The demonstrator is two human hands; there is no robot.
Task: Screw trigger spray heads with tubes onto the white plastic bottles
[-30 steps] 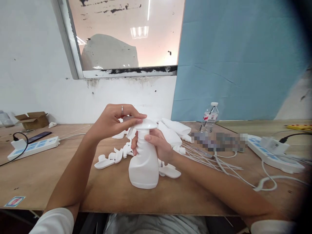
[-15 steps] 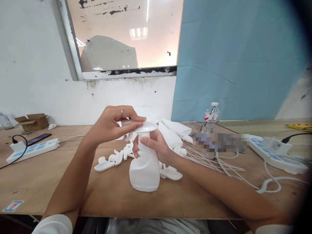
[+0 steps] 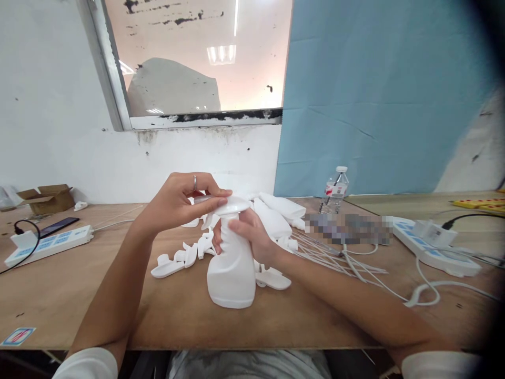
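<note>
A white spray bottle (image 3: 232,276) stands upright on the wooden table in front of me. My right hand (image 3: 252,234) is wrapped round its neck, thumb in front and fingers behind. On top sits a glossy white spray head (image 3: 233,205), pinched between the thumb and fingers of my left hand (image 3: 193,200), which wears a ring. Its trigger side is partly hidden by that hand. Loose white sprayer parts (image 3: 189,255) lie to the left of the bottle, and another white sprayer piece (image 3: 274,278) lies to its right.
White bottles (image 3: 276,213) lie behind my right hand, beside thin white tubes (image 3: 327,256). A clear water bottle (image 3: 334,192) stands farther back. Power strips (image 3: 51,243) and cables flank both sides. A phone (image 3: 59,226) and a cardboard box (image 3: 49,200) are at the left.
The whole view has shifted slightly, so everything appears a little farther left. Both hands keep their hold on the bottle and spray head, with hardly any visible movement.
</note>
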